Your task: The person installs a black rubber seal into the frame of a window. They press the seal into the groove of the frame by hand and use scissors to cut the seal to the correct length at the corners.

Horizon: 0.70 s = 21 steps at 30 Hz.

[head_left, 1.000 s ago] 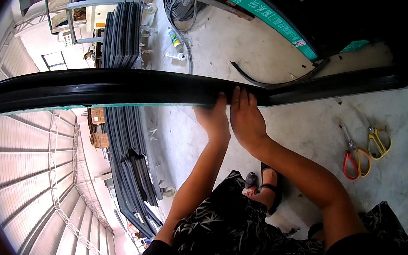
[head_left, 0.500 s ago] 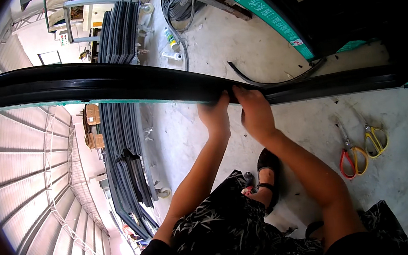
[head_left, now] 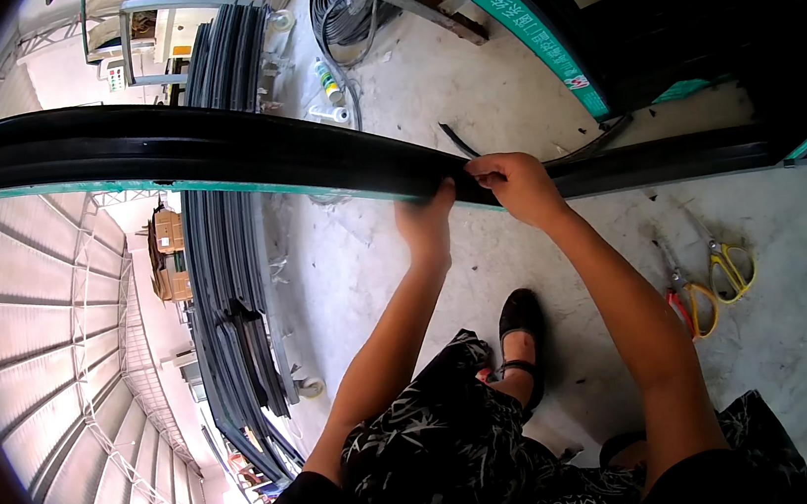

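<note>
A long black frame profile [head_left: 212, 144] with a green film edge runs across the view in front of me. My left hand [head_left: 428, 227] grips its near edge, thumb on top and the other fingers hidden below. A short way to the right, my right hand [head_left: 522, 189] rests at the top of the same profile. Its fingers are curled together; whatever they pinch is too small or hidden to make out. Just beyond the profile, a thin black strip [head_left: 605, 139] curves over the floor, partly hidden behind the profile and my right hand.
Two pairs of scissors lie on the floor at right, one with red and yellow handles [head_left: 701, 310], one with yellow handles [head_left: 732, 272]. Dark profiles [head_left: 226, 262] are stacked at left. Beyond are a cable coil [head_left: 337, 16], a bottle [head_left: 328, 81] and another green-filmed frame [head_left: 521, 19].
My right hand has shifted right along the profile, away from my left hand, and its fingers have curled in. My left hand stays on the near edge. The whole view has shifted slightly.
</note>
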### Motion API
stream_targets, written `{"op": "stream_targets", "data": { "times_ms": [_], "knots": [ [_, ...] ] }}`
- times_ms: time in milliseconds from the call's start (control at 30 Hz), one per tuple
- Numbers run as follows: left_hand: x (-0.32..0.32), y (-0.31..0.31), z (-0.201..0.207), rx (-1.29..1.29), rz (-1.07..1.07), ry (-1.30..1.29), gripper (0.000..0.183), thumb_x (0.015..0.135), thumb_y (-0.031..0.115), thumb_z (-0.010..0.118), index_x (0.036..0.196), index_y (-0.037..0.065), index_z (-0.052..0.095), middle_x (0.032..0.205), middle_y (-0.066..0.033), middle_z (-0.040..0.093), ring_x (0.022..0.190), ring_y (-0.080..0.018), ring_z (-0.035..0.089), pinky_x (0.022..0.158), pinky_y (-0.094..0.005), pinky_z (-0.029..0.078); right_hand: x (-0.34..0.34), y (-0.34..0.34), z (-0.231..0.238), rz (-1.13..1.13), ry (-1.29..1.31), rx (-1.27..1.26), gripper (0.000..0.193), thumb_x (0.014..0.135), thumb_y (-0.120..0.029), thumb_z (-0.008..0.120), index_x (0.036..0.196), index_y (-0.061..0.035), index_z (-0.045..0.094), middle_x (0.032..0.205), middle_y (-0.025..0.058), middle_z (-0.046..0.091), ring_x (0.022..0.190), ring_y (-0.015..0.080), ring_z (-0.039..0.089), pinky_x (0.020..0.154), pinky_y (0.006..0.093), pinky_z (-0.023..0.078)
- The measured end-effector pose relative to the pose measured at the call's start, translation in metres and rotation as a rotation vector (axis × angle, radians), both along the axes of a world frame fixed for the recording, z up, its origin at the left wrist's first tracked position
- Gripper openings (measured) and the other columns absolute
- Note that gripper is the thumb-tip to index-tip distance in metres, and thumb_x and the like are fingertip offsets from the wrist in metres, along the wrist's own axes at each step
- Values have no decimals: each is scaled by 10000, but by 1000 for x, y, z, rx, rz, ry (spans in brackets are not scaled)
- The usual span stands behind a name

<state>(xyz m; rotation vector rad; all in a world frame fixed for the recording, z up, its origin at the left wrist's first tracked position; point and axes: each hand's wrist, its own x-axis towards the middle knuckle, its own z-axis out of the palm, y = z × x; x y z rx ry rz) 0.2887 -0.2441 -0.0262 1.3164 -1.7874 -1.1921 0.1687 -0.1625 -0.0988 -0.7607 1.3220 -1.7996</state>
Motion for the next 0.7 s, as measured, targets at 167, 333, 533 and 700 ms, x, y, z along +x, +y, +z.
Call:
{"op": "stream_targets", "data": {
  "times_ms": [167, 333, 533, 700],
  "knots": [
    [-2, 2, -5, -53, -17, -8, 269, 824, 20, 738, 1068, 43, 628, 1020, -18, 660, 954, -135, 601, 874, -284, 460, 1, 4, 7, 7, 147, 114, 310, 882, 76, 529, 1140, 14, 689, 1017, 108, 734, 910, 159, 679, 832, 279, 529],
    [-1, 4, -13, -98, 11, 4, 270, 825, -8, 714, 1080, 32, 634, 1033, -28, 666, 962, -141, 604, 879, -286, 461, 1, 4, 10, -14, 56, 72, 237, 905, -17, 558, 1091, -19, 705, 1012, 159, 728, 926, 284, 702, 824, 341, 534],
    [7, -5, -37, 46, -62, 65, 352, 793, 69, 762, 1119, 8, 645, 1046, -71, 681, 963, -179, 622, 874, -324, 485, 5, 5, 6, 19, 40, 51, 282, 915, -2, 533, 1156, -19, 679, 1056, 149, 724, 960, 260, 695, 859, 335, 528],
    [6, -9, -53, -74, 8, 23, 315, 785, 50, 752, 1080, 21, 643, 1027, -51, 676, 958, -159, 620, 863, -306, 485, 6, 3, 6, 43, 101, 39, 307, 915, 12, 522, 1186, -14, 664, 1100, 144, 715, 983, 251, 686, 880, 327, 522]
  ]
}}
